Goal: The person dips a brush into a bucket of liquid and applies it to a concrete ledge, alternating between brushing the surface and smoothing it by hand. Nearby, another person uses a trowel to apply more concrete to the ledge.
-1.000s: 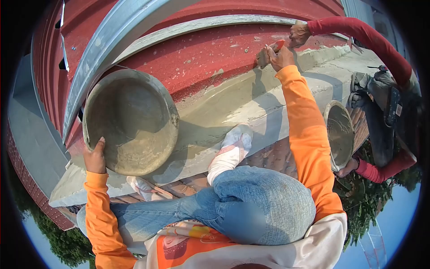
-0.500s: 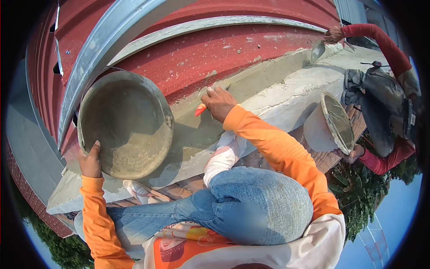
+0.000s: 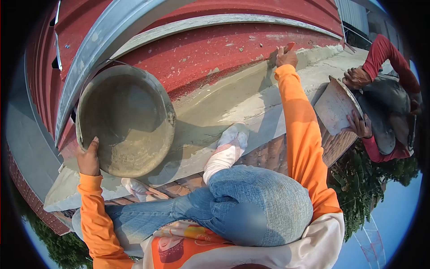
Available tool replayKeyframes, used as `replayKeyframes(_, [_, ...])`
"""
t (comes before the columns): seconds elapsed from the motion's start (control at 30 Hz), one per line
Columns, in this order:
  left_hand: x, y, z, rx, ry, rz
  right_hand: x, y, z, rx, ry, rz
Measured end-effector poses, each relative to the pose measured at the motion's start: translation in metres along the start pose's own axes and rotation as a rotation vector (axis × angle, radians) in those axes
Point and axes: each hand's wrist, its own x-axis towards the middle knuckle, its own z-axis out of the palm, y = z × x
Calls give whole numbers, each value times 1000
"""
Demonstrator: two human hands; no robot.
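My left hand (image 3: 88, 158) grips the near left rim of a round, cement-smeared basin (image 3: 127, 121), thumb over the edge; a little wet grey mix lies inside. My right hand (image 3: 286, 57) is stretched far forward, closed around the red handle of a tool (image 3: 290, 46). The tool's working end is mostly hidden, at the strip of grey mortar (image 3: 251, 85) along the foot of the red metal wall (image 3: 201, 54).
At the right a co-worker in red sleeves (image 3: 389, 56) holds a mortar-stained bucket (image 3: 333, 107). A curved metal beam (image 3: 96, 49) arches over the left. My socked foot (image 3: 233, 138) rests on the concrete ledge (image 3: 264, 116), with roof tiles (image 3: 268, 154) below.
My right hand has moved from the middle of the ledge to the far right along the mortar. The co-worker's upper hand has come back to the bucket, which is tilted differently.
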Motion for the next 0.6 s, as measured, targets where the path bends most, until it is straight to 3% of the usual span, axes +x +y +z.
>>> replayKeyframes(0.07, [0, 1, 0, 8, 4, -9, -10, 8, -6, -133, 155, -463])
replayKeyframes(0.1, [-1, 2, 0, 18, 7, -14, -23, 13, -5, -135, 149, -463])
replayKeyframes(0.2, [-2, 7, 4, 30, 13, -7, -89, 22, 2, -81, -62, -725])
replayKeyframes(0.3, [-2, 6, 3, 49, 24, -7, -207, -7, -15, 95, -227, -866])
replayKeyframes(0.37, [-2, 7, 5, 46, 37, -17, -268, -33, -38, 320, -440, -942])
replayKeyframes(0.4, [-2, 8, 6, 42, 52, -26, -274, -40, -49, 325, -441, -942])
replayKeyframes(0.47, [-1, 7, 6, 42, 33, -34, -279, -55, -68, 609, -441, -539])
replayKeyframes(0.5, [-2, 6, 5, 38, 20, -41, -268, -64, -73, 720, -232, -575])
replayKeyframes(0.57, [-3, 7, 7, 27, 41, -25, -250, -104, -109, 949, -107, -554])
replayKeyframes(0.6, [-3, 9, 9, 74, 53, 27, -242, -121, -120, 1061, -99, -715])
